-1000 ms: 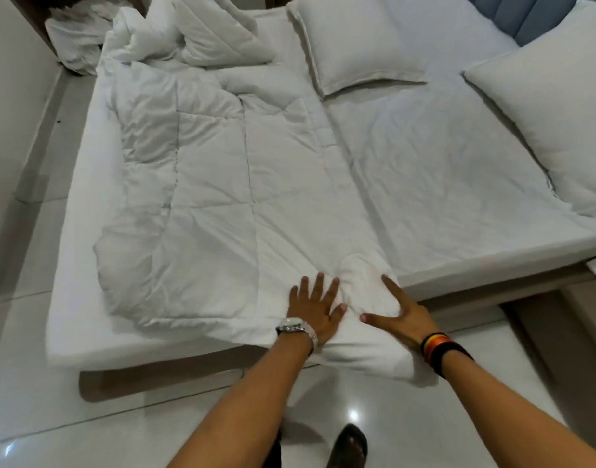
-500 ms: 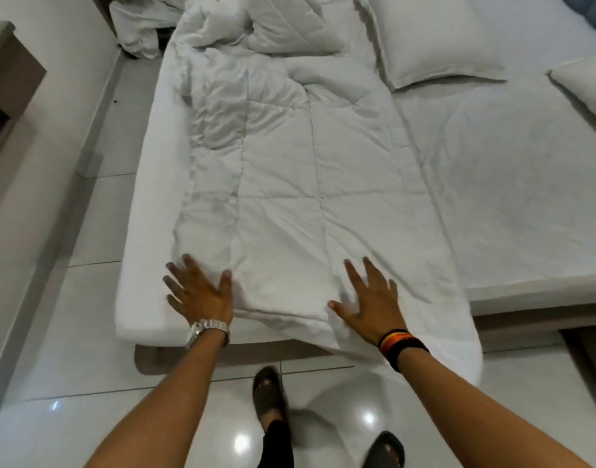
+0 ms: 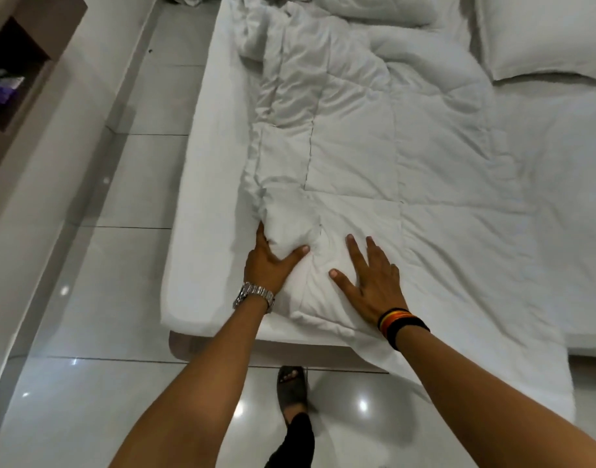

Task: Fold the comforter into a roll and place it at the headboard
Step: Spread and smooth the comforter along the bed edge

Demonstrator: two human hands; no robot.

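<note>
A white quilted comforter (image 3: 374, 157) lies folded lengthwise on the left half of the bed, its near end hanging over the foot edge. My left hand (image 3: 267, 265), with a silver watch on its wrist, cups a bunched fold at the comforter's left edge, fingers tucked under the fabric and thumb on top. My right hand (image 3: 370, 282), with dark and orange bands on its wrist, presses flat on the comforter just right of that fold, fingers spread. The comforter's far end is crumpled near the top of the view. The headboard is out of view.
The mattress (image 3: 202, 231) shows as a bare strip left of the comforter. A white pillow (image 3: 543, 35) lies at the top right. Glossy floor tiles (image 3: 120, 298) run along the bed's left side, with a wooden shelf unit (image 3: 16, 72) at the far left. My sandalled foot (image 3: 291, 390) stands at the bed's foot.
My view has shifted left along the foot of the bed. My left hand went from flat to gripping a bunched fold, and both hands now sit closer together on the comforter's left part.
</note>
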